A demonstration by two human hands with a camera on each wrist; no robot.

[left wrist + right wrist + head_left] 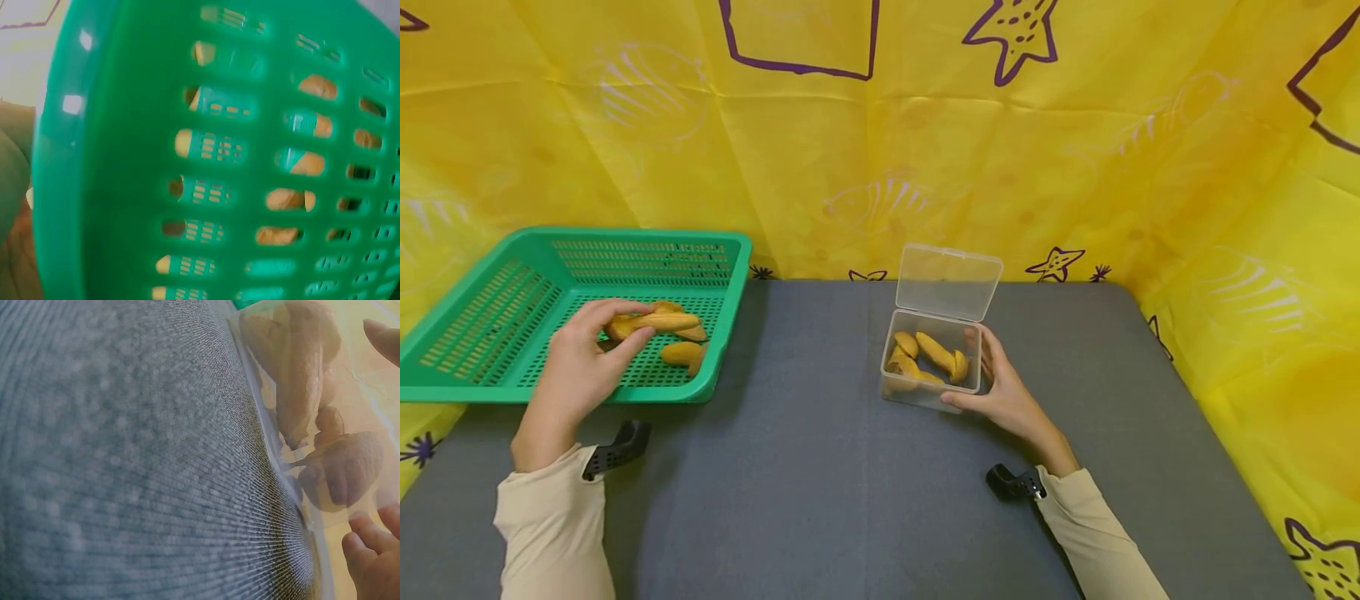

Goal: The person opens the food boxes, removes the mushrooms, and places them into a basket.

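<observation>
My left hand point(583, 354) reaches over the near rim of a green plastic basket point(727, 317) and pinches a yellow-brown mushroom point(662, 322) between thumb and fingers. Under and beside it lie more mushrooms point(682, 355), seen through the slots in the left wrist view. At the right, my right hand point(1011, 398) grips the near right corner of a clear plastic box point(917, 399), thumb in front and fingers along the side. Its hinged lid point(949, 280) stands up at the back. Several mushrooms point(934, 351) lie inside; the right wrist view shows them through the wall.
Both things stand on a grey cloth-covered table point(805, 467), the basket at the left and the box near the middle. A yellow patterned curtain point(805, 150) hangs behind the table and along its right side. Each wrist carries a small black camera mount point(617, 450).
</observation>
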